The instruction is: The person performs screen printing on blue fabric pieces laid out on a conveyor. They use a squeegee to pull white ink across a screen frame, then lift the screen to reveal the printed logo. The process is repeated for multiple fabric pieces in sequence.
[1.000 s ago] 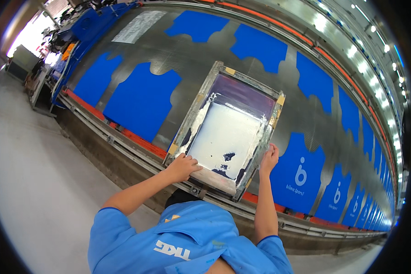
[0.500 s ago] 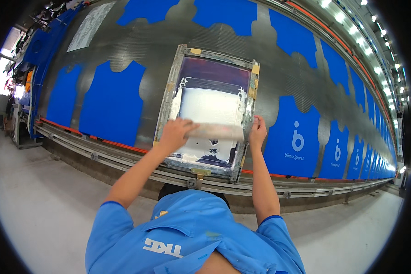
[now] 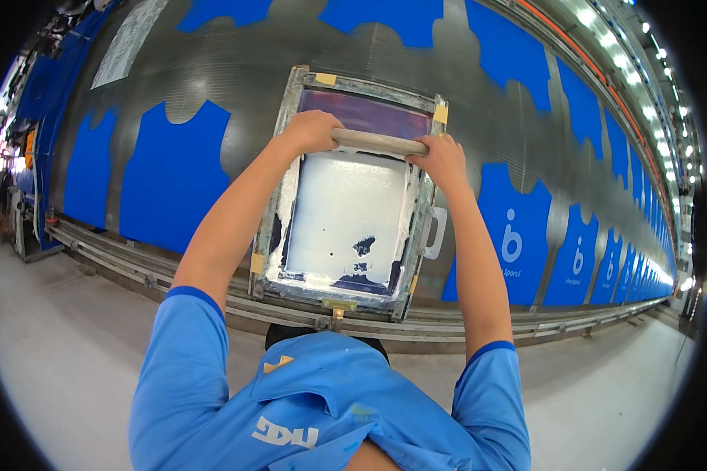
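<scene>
A printing screen in a worn metal frame [image 3: 290,106] lies on the dark printing table [image 3: 251,71]. Its mesh is purple at the far end, with white ink [image 3: 338,204] spread over the lower part. My left hand [image 3: 314,129] and my right hand [image 3: 440,157] grip the two ends of a pale squeegee bar [image 3: 377,141] across the upper part of the screen, both with fingers closed round it. A blue fabric piece [image 3: 169,180] lies left of the frame; one with a white print [image 3: 487,204] lies right of it.
More blue cut pieces [image 3: 581,125] lie in rows along the long table, which recedes to the right. A metal rail [image 3: 149,279] runs along the near edge, above the floor [image 3: 78,337]. Blue equipment [image 3: 35,86] stands at the far left; an orange rail runs along the back.
The squeegee has moved from the near end of the screen to the far part. My left hand moved forward with it; my right hand left the frame's side and now holds the bar too.
</scene>
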Demonstrator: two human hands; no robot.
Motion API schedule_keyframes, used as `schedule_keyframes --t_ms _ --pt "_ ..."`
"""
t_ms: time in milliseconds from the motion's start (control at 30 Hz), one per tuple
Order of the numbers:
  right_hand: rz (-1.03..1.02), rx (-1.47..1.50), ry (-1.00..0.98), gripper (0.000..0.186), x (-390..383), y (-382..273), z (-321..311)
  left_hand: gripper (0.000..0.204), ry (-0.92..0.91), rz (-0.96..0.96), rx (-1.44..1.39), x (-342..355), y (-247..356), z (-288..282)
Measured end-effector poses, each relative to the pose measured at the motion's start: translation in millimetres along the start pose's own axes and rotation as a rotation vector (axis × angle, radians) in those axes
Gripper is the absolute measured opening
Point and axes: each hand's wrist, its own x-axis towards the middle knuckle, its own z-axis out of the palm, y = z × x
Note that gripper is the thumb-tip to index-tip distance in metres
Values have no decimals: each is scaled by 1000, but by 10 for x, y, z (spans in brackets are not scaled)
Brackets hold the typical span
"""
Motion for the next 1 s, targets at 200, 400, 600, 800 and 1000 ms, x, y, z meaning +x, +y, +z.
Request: schedule_keyframes --t_ms 200,400,600,800,1000 --pt "28 123 55 22 -265 74 563 32 137 8 76 -249 75 357" --pt "-12 145 99 24 -1003 -117 703 43 184 73 87 -851 79 812" --pt "-28 251 98 31 -1895 -352 820 49 150 89 66 -1683 220 1298" --pt "-59 250 73 36 -2342 -499 981 53 109 63 45 -2162 235 1526" --pt "-91 186 -149 28 -2280 -455 700 37 227 201 88 -2244 295 1379"
